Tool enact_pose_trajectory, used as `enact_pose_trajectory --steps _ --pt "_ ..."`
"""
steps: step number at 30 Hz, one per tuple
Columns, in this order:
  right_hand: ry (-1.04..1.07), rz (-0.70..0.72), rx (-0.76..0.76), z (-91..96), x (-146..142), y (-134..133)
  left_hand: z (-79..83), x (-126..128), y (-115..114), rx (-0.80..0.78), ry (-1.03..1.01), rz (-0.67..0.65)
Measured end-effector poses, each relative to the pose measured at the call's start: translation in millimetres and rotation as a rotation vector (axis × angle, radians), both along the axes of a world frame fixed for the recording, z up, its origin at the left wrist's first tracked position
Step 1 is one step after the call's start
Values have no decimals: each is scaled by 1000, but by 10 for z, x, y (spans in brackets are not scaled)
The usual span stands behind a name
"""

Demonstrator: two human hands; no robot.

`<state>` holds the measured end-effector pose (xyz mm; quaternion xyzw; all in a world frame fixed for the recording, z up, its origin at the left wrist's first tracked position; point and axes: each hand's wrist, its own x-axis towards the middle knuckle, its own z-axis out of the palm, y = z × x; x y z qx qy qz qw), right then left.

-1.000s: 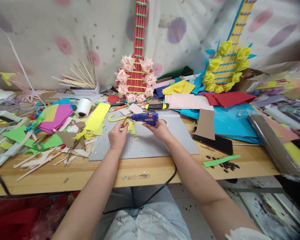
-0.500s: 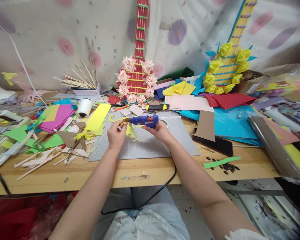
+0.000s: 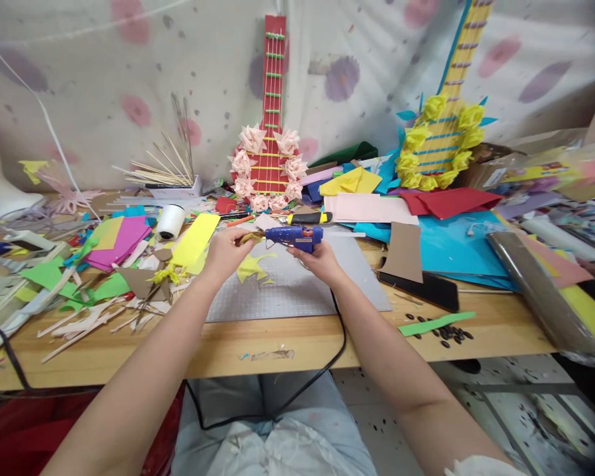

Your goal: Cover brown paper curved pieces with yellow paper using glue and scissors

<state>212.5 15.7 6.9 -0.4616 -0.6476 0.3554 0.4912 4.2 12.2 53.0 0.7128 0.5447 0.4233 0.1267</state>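
A blue hot glue gun [image 3: 293, 238] is in my right hand [image 3: 320, 261], its nozzle pointing left and a clear glue stick [image 3: 344, 235] jutting from its back. My left hand [image 3: 227, 252] pinches a small yellow paper piece [image 3: 249, 238] close to the nozzle; whether the two touch I cannot tell. Below them, cut yellow paper scraps [image 3: 252, 268] lie on the grey cutting mat [image 3: 287, 299]. A black cord runs from the gun over the table's front edge.
A red paper guitar [image 3: 270, 158] with pink flowers and a yellow one [image 3: 439, 145] stand at the back. Scissors [image 3: 146, 305] lie among scraps at left. A black phone [image 3: 426, 289], black beads [image 3: 459, 334] and a utility knife [image 3: 310, 217] are on the table.
The view has tilted up and shifted slightly. My left hand has drawn a little to the left with the yellow piece, while the glue gun stays in my right hand.
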Motion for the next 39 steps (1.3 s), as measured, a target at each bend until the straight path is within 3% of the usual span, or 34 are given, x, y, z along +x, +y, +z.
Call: enact_pose_trajectory --steps 9,16,31,39 --pt "-85 -23 -15 -32 59 7 -177 -40 9 -37 11 18" --pt "-121 -14 -18 -28 32 -7 -143 -45 -25 -57 45 24" --pt "-45 63 -57 27 9 -61 -135 -21 -41 48 291 16" --pt "-31 65 -56 11 24 -60 -96 -8 -78 -20 322 33"
